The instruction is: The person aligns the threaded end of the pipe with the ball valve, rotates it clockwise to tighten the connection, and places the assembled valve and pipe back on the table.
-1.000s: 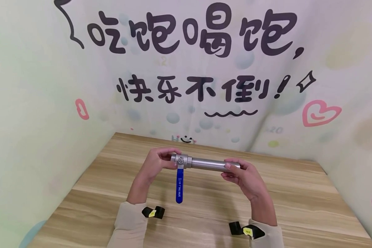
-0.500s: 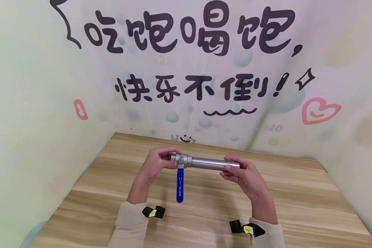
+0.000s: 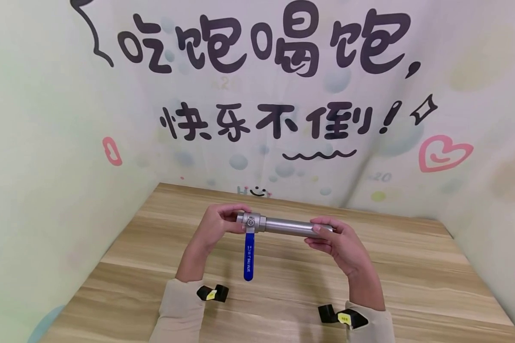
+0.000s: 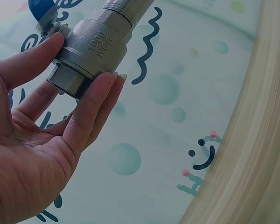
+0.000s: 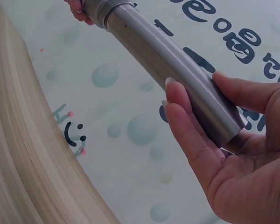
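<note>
My left hand (image 3: 214, 226) grips the hexagonal end of a steel ball valve (image 3: 252, 222), thumb and fingers around its body. "1000 WOG" is cast on the valve (image 4: 95, 46) in the left wrist view. Its blue lever handle (image 3: 249, 257) hangs down toward me in the head view. A smooth steel pipe (image 3: 289, 227) runs from the valve's other end; a few threads show at the joint (image 4: 121, 13). My right hand (image 3: 339, 243) holds the pipe near its free end, thumb on one side and fingers on the other. Both parts are held above the table, nearly level.
The wood-grain table (image 3: 266, 300) lies beneath both hands. Behind it hangs a pale printed backdrop (image 3: 257, 143) with dark lettering, and similar panels close in both sides. Black wrist mounts with yellow labels sit at the left cuff (image 3: 212, 294) and the right cuff (image 3: 343, 318).
The valve and pipe stay nearly in place. My right thumb and fingers shift slightly around the pipe's end, while my left hand keeps the same grip.
</note>
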The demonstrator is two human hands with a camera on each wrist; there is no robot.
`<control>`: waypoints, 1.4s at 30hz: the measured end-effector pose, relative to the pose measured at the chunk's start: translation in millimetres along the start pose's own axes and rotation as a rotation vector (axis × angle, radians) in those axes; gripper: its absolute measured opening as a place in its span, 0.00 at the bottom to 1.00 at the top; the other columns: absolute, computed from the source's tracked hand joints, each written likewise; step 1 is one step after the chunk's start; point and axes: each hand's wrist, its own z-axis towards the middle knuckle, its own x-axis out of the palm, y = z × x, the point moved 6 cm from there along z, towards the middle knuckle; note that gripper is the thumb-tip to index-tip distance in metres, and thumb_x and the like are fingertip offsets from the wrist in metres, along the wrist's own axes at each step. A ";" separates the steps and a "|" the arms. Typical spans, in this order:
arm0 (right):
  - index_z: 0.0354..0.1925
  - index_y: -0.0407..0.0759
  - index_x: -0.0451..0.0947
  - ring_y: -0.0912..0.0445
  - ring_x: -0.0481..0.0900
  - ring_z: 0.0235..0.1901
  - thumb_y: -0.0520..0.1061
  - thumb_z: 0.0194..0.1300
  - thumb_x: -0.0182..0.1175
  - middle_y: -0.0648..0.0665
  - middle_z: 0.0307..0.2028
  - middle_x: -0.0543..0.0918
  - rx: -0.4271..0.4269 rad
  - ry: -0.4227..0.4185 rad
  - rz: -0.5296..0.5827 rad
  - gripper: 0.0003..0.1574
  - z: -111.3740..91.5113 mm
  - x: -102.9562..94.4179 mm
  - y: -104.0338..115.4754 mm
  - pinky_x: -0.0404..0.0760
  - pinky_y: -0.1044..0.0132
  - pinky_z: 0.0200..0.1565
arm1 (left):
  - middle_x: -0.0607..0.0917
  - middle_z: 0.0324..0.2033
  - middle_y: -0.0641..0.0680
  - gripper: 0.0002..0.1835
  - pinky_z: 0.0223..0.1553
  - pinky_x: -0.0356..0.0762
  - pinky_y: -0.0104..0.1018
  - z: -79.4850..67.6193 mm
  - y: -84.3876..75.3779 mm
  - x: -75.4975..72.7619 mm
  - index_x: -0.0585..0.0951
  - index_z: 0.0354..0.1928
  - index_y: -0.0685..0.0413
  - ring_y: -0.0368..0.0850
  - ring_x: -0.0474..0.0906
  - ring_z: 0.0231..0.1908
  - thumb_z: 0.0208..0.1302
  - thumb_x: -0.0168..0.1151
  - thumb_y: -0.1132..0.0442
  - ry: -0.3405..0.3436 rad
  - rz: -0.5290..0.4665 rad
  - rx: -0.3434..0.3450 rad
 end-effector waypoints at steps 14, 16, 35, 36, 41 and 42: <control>0.47 0.42 0.81 0.50 0.87 0.37 0.31 0.65 0.59 0.41 0.43 0.80 -0.012 0.028 0.036 0.14 -0.8 0.5 0.6 0.84 0.60 0.44 | 0.82 0.45 0.68 0.21 0.39 0.84 0.39 -1.3 -2.2 -0.9 0.80 0.49 0.73 0.48 0.80 0.39 0.48 0.67 0.79 -0.008 0.009 -0.015; 0.48 0.39 0.80 0.50 0.87 0.38 0.30 0.63 0.59 0.41 0.43 0.80 -0.015 0.035 0.039 0.15 -0.8 0.8 0.5 0.84 0.60 0.44 | 0.82 0.45 0.67 0.22 0.39 0.84 0.39 -1.5 -2.5 -1.1 0.80 0.49 0.73 0.48 0.80 0.39 0.48 0.67 0.79 -0.010 0.008 -0.015; 0.47 0.38 0.79 0.51 0.87 0.36 0.35 0.66 0.60 0.42 0.42 0.79 -0.007 0.017 -0.007 0.10 -0.2 -0.6 -2.0 0.84 0.59 0.44 | 0.83 0.44 0.65 0.20 0.39 0.84 0.39 -2.0 -1.2 -2.2 0.82 0.48 0.70 0.48 0.80 0.38 0.49 0.67 0.78 -0.005 0.024 -0.004; 0.47 0.38 0.79 0.51 0.87 0.35 0.36 0.67 0.60 0.42 0.42 0.79 -0.005 0.012 -0.010 0.10 -0.2 -0.6 -2.0 0.84 0.59 0.44 | 0.83 0.43 0.65 0.20 0.39 0.84 0.39 -2.0 -1.2 -2.2 0.82 0.48 0.70 0.48 0.80 0.38 0.48 0.67 0.78 -0.006 0.026 -0.003; 0.45 0.39 0.80 0.51 0.87 0.35 0.38 0.67 0.60 0.41 0.43 0.79 0.014 -0.020 -0.021 0.09 -0.3 -1.3 -2.6 0.85 0.59 0.44 | 0.83 0.43 0.64 0.21 0.39 0.84 0.38 -2.4 -1.5 -2.0 0.80 0.48 0.73 0.48 0.80 0.38 0.49 0.67 0.79 -0.006 0.029 -0.001; 0.45 0.39 0.80 0.51 0.87 0.35 0.38 0.67 0.60 0.41 0.43 0.79 0.017 -0.024 -0.023 0.08 -0.3 -1.3 -2.6 0.85 0.59 0.43 | 0.83 0.43 0.65 0.21 0.39 0.84 0.38 -2.4 -1.4 -2.0 0.80 0.48 0.73 0.48 0.80 0.38 0.48 0.67 0.79 -0.006 0.027 -0.001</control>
